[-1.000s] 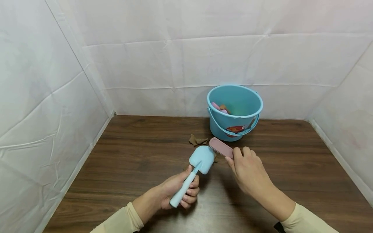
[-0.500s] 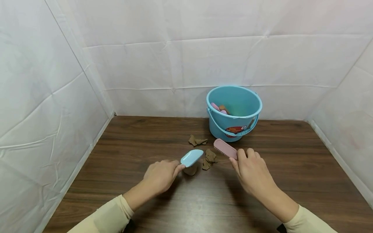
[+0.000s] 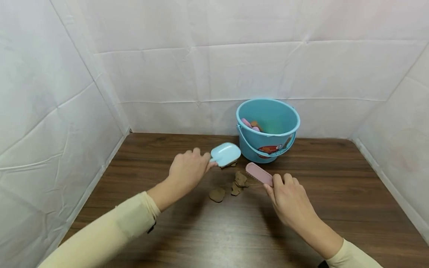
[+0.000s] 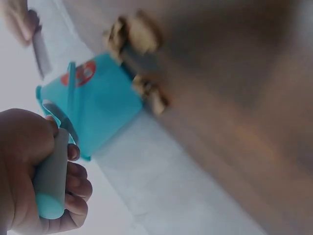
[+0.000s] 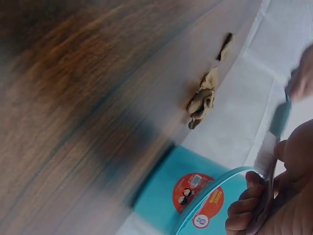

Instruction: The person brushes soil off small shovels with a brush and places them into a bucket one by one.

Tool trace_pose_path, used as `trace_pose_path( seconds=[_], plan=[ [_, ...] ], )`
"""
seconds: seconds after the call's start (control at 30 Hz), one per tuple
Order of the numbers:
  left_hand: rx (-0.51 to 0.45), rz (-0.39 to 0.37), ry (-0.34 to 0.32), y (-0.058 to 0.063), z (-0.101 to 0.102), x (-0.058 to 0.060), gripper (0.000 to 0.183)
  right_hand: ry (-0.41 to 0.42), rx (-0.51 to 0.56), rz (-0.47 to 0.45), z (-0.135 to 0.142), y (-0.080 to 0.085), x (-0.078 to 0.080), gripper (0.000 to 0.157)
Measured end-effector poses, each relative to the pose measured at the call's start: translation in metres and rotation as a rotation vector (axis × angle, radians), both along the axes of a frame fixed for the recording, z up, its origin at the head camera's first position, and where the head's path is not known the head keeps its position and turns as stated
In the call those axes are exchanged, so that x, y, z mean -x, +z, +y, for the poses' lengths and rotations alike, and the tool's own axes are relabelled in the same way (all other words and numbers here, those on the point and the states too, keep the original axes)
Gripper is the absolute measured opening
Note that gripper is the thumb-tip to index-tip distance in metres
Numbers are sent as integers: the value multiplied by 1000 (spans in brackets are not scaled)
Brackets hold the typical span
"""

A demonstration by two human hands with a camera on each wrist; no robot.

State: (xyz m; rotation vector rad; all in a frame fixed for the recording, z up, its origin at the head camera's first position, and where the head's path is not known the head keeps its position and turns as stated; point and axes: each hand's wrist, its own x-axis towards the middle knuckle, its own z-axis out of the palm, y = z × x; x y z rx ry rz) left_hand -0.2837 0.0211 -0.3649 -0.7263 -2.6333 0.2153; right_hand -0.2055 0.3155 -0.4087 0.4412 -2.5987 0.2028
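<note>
My left hand point(image 3: 189, 169) grips the handle of a light blue hand shovel point(image 3: 226, 153). Its blade is held over the far brown scraps and hides most of them. In the left wrist view the fingers curl round the pale handle point(image 4: 51, 181). My right hand point(image 3: 289, 197) holds a pink brush point(image 3: 259, 173), its bristles facing down and left, seen white in the right wrist view. Between the two tools lie crumpled brown pieces point(image 3: 239, 182), perhaps dry leaves, with a flatter round brown piece point(image 3: 217, 194) nearer me.
A blue bucket point(image 3: 268, 147) with a red label stands behind the brush, its handle hanging down in front. Pink and orange-brown items point(image 3: 254, 124) lie inside it. White sheeting point(image 3: 167, 74) walls the dark wooden table point(image 3: 321, 167) at the back and both sides.
My left hand has turned over and carried the shovel up and away from me, from the nearer brown pieces to the far ones. The right hand and brush have shifted only slightly.
</note>
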Motion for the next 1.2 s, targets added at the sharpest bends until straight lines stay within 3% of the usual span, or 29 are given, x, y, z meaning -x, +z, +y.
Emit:
trace_pose_path(
  seconds=[0.17,0.33,0.47,0.6,0.77,0.87,1.0,1.2],
  plan=[
    [11,22,-21,37,25,33,47,-14,3,-22,3,-2,-2,34],
    [48,56,-41,64,61,66,50,-24,-11,-50,5,-7,-7,34],
    [106,6,-45,77,91,90,52,-34,-21,-86,3,-11,-14,33],
    [179,-83,-57,81,112,109,53,-25,-20,-101,-1,-14,-21,32],
    [315,-166,-27,83,131,123,49,-20,-11,-102,-4,-17,-26,32],
    [400,-157,-9,82,140,129,46,-24,-3,-98,-4,-18,-28,31],
    [514,-123,-33,79,149,130,46,-25,2,-88,-5,-19,-30,31],
    [513,-115,-44,80,144,127,52,-2,-7,-73,-8,-16,-29,32]
  ],
)
